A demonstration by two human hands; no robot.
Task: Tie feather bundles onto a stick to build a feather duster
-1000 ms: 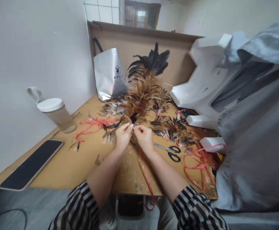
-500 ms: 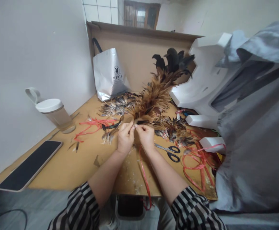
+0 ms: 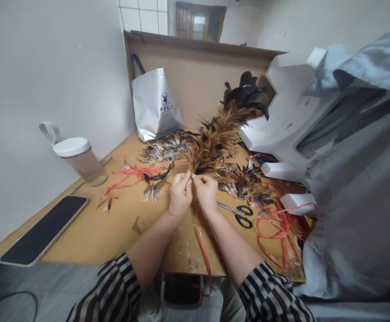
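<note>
The feather bundle [image 3: 220, 138] slants over the table [image 3: 114, 237], running from the hands toward one o'clock and ending in black plumes [image 3: 247, 91]. The left hand [image 3: 180, 194] and right hand [image 3: 206, 192] pinch its near end side by side; whether quills or a binding lie between the fingers is too small to tell. It should be light, soft and springy, its vanes easily bent or frayed, so the narrow near end looks the safest hold. From the hands, loose feathers [image 3: 166, 147] lie toward ten o'clock, scissors [image 3: 238, 213] at four, a red strip [image 3: 202, 239] hanging toward six, and a silver bag [image 3: 153, 105] at eleven.
</note>
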